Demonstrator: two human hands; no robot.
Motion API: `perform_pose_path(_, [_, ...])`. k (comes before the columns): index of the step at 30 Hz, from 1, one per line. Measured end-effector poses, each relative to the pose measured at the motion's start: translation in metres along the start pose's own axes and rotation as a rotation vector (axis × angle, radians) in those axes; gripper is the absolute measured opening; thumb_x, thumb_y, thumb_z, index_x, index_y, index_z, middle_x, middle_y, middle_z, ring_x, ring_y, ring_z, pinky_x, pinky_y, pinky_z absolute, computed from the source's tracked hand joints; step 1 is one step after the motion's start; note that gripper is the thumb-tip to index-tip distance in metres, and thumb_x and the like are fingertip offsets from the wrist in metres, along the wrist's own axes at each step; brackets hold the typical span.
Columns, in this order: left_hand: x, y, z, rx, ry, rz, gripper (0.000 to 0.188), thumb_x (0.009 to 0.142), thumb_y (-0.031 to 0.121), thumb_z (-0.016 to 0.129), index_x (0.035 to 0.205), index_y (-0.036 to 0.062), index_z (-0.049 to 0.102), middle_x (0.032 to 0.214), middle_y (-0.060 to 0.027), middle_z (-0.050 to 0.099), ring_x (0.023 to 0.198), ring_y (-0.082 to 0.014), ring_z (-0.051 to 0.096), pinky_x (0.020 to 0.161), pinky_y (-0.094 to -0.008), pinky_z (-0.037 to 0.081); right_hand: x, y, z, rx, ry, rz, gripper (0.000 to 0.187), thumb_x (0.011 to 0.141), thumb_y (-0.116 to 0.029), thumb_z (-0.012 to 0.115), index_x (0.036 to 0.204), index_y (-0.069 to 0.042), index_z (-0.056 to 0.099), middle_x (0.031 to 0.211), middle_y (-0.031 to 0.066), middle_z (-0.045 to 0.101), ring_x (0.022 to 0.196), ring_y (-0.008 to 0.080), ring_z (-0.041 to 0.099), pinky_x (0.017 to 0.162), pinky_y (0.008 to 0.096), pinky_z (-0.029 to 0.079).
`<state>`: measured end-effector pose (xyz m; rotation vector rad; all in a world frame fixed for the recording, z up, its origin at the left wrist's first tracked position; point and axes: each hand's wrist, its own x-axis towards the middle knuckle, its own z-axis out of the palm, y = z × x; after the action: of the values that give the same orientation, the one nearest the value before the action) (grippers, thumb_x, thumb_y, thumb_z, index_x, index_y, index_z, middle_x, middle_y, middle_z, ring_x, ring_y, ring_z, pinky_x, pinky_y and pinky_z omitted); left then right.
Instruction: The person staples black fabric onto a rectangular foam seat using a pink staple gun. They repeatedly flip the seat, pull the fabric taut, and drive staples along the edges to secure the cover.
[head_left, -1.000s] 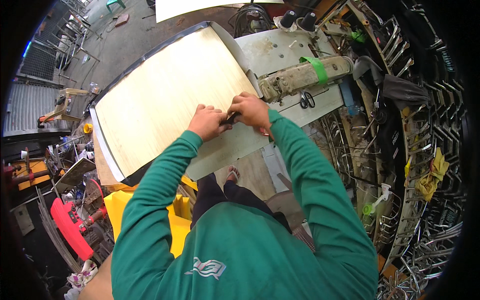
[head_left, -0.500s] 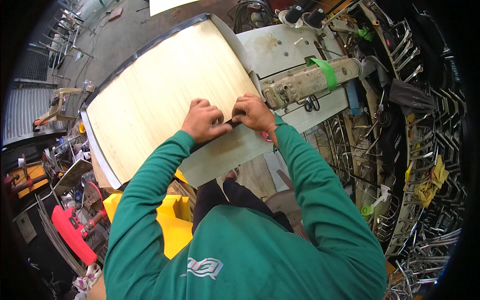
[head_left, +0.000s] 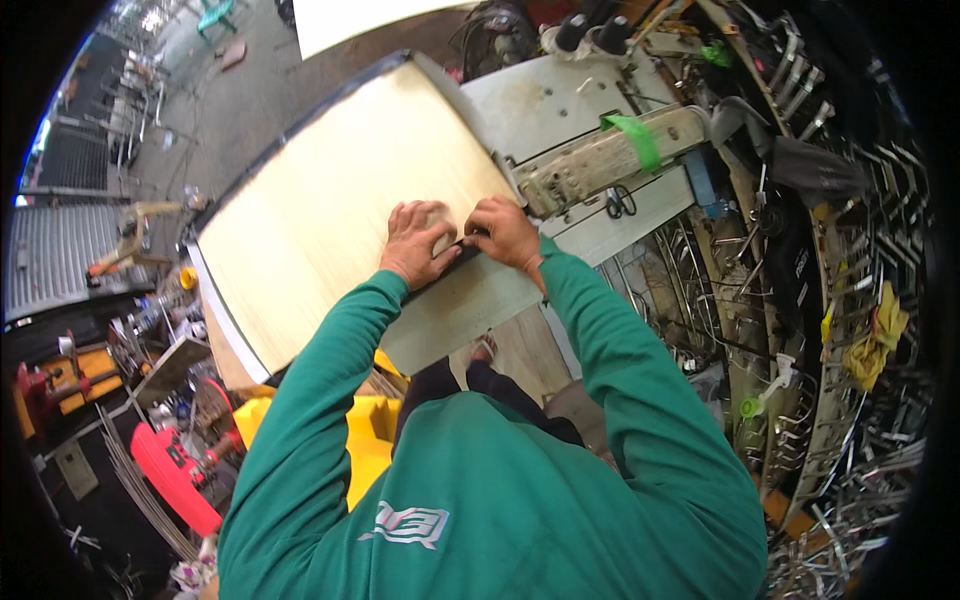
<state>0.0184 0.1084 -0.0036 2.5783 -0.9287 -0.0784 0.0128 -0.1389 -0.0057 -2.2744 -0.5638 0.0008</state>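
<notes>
A large pale, wood-grained panel (head_left: 330, 190) with a dark edging along its border lies across the work surface before me. My left hand (head_left: 415, 243) rests on its near right part, fingers spread and slightly blurred, thumb at the black edge strip (head_left: 460, 254). Close beside it, my right hand (head_left: 503, 234) pinches that strip at the panel's near edge. The fingertips hide part of the strip. Just right of my right hand is the sewing machine arm (head_left: 610, 160), wrapped with a green band (head_left: 634, 141).
Black-handled scissors (head_left: 621, 202) lie on the grey machine table (head_left: 440, 318). Thread cones (head_left: 608, 37) stand behind the machine. Metal parts (head_left: 880, 470) crowd the right side. A red-guarded power tool (head_left: 175, 480) and yellow blocks (head_left: 370, 440) sit at the lower left.
My left hand's fingers have uncurled and spread over the panel. My right hand still pinches the strip. The whole view has shifted slightly, with the panel's far edge now lower.
</notes>
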Motion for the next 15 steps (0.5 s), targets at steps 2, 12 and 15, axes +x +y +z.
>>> perform_pose_path(2, [0.011, 0.005, -0.008, 0.030, -0.056, -0.203, 0.078, 0.089, 0.049, 0.088, 0.160, 0.0323, 0.059, 0.179, -0.0190, 0.032, 0.166, -0.0435, 0.025, 0.133, -0.0564, 0.024, -0.028, -0.002, 0.000, -0.133, 0.278, -0.086, 0.029, 0.081, -0.021, 0.092, 0.104, -0.011, 0.077, 0.096, 0.0089, 0.072, 0.098, 0.0342, 0.067, 0.092, 0.0444, 0.055])
perform_pose_path(12, [0.037, -0.010, -0.027, 0.150, -0.407, -0.270, 0.118, 0.078, 0.081, 0.084, 0.176, 0.0445, 0.030, 0.188, -0.0197, -0.003, 0.172, -0.0459, -0.006, 0.136, -0.0618, 0.005, -0.206, 0.022, 0.057, 0.060, 0.015, 0.966, 0.055, 0.094, -0.051, 0.077, 0.121, -0.006, 0.061, 0.104, 0.0280, 0.076, 0.098, 0.0512, 0.074, 0.082, 0.0602, 0.056])
perform_pose_path(15, [0.034, -0.019, -0.021, 0.144, -0.391, -0.214, 0.114, 0.082, 0.082, 0.079, 0.177, 0.0469, 0.028, 0.189, -0.0194, -0.008, 0.173, -0.0441, -0.013, 0.136, -0.0606, -0.001, -0.184, -0.018, 0.058, 0.337, 0.058, 0.889, 0.047, 0.102, -0.049, 0.069, 0.117, -0.006, 0.061, 0.093, 0.0287, 0.074, 0.091, 0.0523, 0.072, 0.079, 0.0603, 0.055])
